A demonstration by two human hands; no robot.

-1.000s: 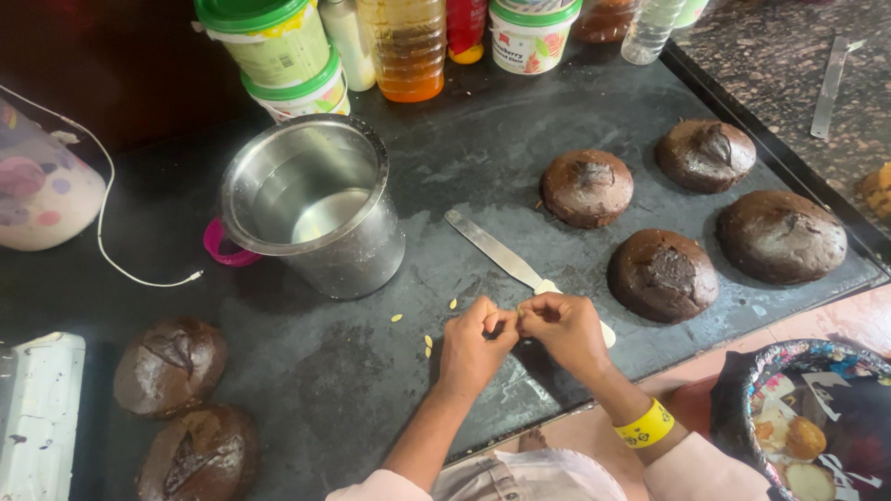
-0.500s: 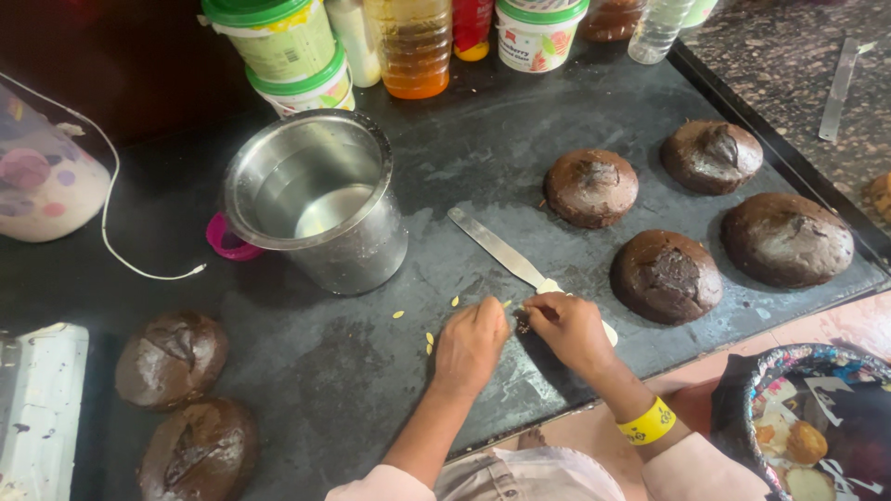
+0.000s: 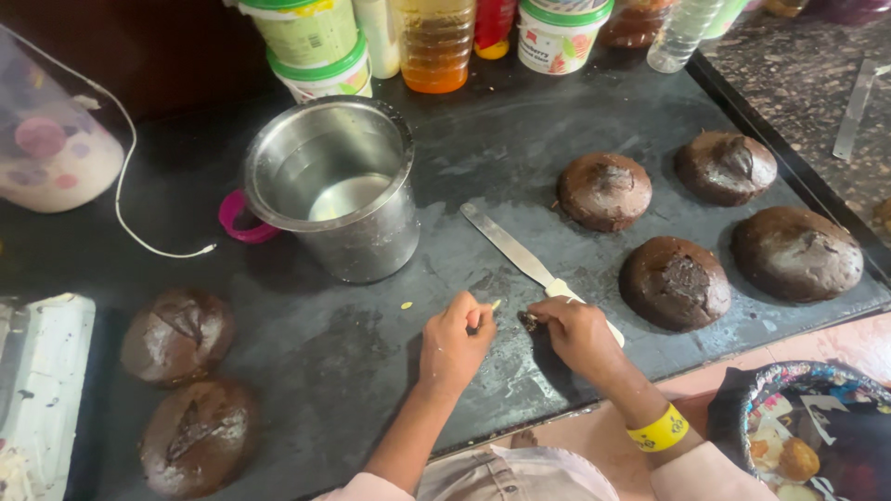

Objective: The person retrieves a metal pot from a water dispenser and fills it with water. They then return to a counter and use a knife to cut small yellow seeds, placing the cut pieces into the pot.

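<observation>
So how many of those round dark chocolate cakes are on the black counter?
6. Four sit right of the hands: upper left, upper right, lower left, lower right. Two lie far left: upper, lower. None seem hidden.

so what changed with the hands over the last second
The left hand and right hand, pinched together a second ago, have drawn apart; the right hand now pinches a dark crumb by the spatula. The steel pot and chocolate cakes stayed put.
</observation>
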